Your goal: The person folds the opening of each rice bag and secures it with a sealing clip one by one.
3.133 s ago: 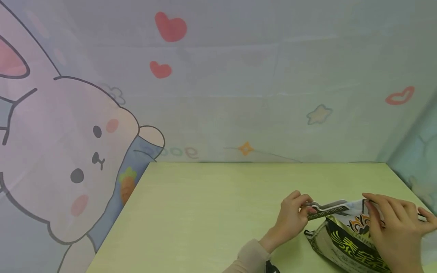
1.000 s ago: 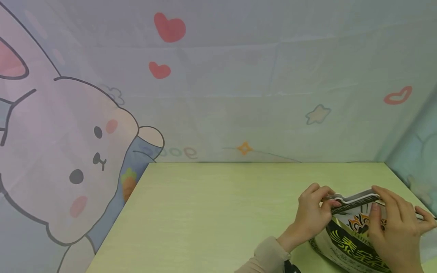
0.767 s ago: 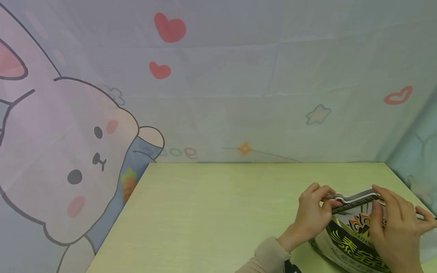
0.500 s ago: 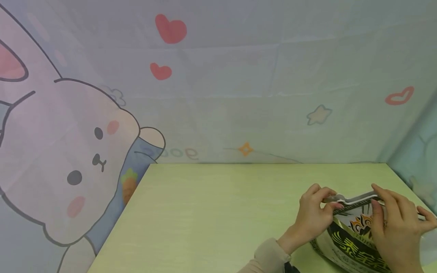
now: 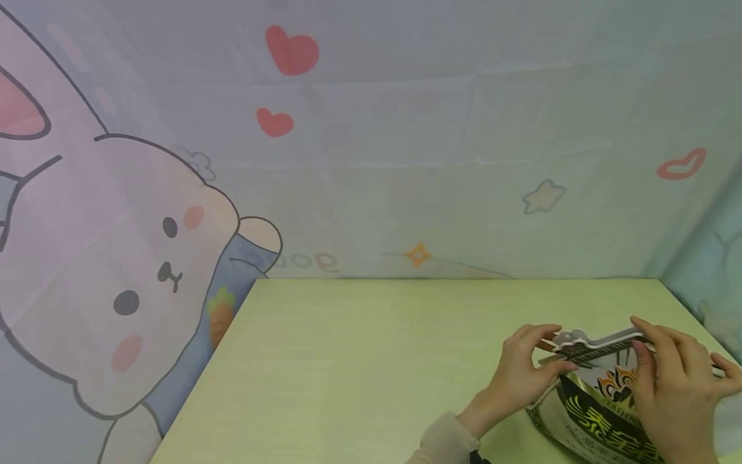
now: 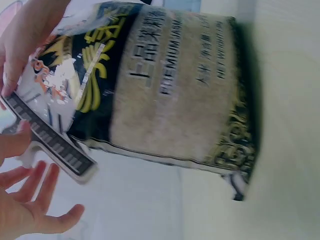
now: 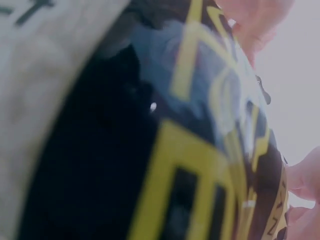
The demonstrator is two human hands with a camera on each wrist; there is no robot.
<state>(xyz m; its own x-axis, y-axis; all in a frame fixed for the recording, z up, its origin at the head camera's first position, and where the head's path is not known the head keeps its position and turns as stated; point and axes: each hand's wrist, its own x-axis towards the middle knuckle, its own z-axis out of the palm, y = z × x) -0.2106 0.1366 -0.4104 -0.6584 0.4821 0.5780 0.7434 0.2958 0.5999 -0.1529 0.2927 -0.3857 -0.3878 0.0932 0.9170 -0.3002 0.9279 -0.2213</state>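
Note:
A rice bag (image 5: 597, 419) with a black band and yellow lettering stands at the front right in the head view. Along its top runs a long grey-and-white bag clip (image 6: 52, 137) with a ribbed dark face and wavy back. My left hand (image 5: 516, 374) is around the clip's left end, its thumb touching the near side; in the left wrist view the other fingers (image 6: 47, 185) spread apart below it. My right hand (image 5: 684, 386) pinches the bag's top edge at the clip's right part. The bag (image 7: 100, 150) fills most of the right wrist view.
A pale green table (image 5: 359, 374) carries the bag. Behind it hangs a cloth backdrop (image 5: 377, 129) printed with a rabbit and hearts, turning forward at the right.
The clip has slid rightward along the bag's top since the oldest frame. In the last half second my left fingers have loosened and drawn back slightly left; my right hand stays nearly still.

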